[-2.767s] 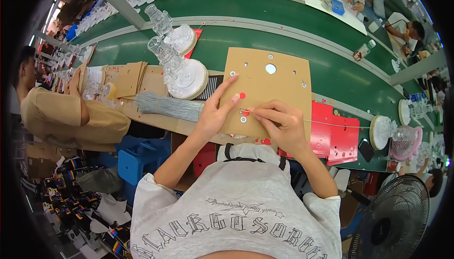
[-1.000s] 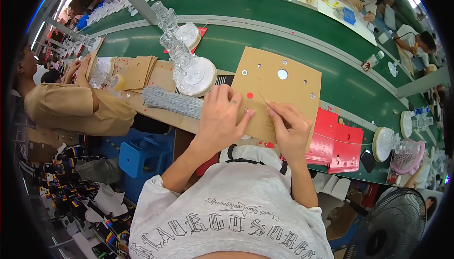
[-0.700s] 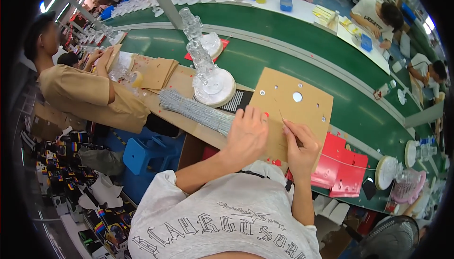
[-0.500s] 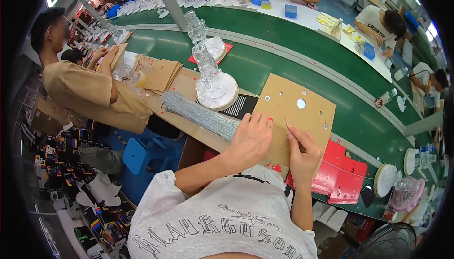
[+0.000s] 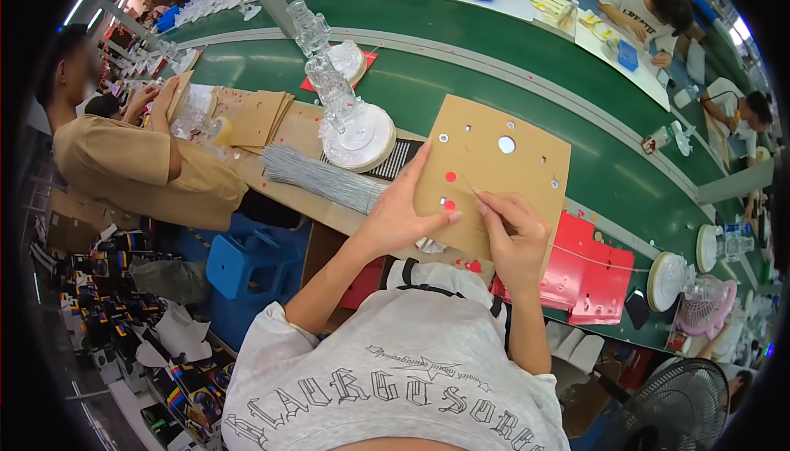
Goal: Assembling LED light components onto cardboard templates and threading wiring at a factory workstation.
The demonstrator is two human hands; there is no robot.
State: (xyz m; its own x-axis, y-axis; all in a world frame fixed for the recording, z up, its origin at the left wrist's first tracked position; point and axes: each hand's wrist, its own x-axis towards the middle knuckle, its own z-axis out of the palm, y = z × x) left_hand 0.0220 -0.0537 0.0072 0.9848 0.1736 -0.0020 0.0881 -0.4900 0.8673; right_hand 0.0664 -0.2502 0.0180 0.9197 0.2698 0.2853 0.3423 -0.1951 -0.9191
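A brown cardboard panel [image 5: 518, 178] with several punched holes stands tilted in front of me. My left hand [image 5: 395, 212] grips its left edge, thumb on the front face and fingers partly behind it. Near that thumb a red round dot [image 5: 450, 177] sticks to the cardboard, with a second one just below. My right hand [image 5: 517, 229] is closed in a pinch against the panel's face, holding a thin wire whose tip rises above the fingertips. A long thin strand also trails from behind this hand toward the right. To the left lies a bundle of grey wires [image 5: 325, 178].
A clear sculpted column on a round white base [image 5: 358, 138] stands behind the wires. Red sheets [image 5: 588, 270] lie at right, beside a dark phone [image 5: 637, 309]. Stacked cardboard [image 5: 259, 119] and a person in tan [image 5: 123, 159] are at left. A green conveyor [image 5: 617, 179] runs behind.
My left hand has moved from above the panel's lower left to grip its left edge, uncovering red dots on the cardboard. The right hand still pinches the wire. The view has shifted slightly.
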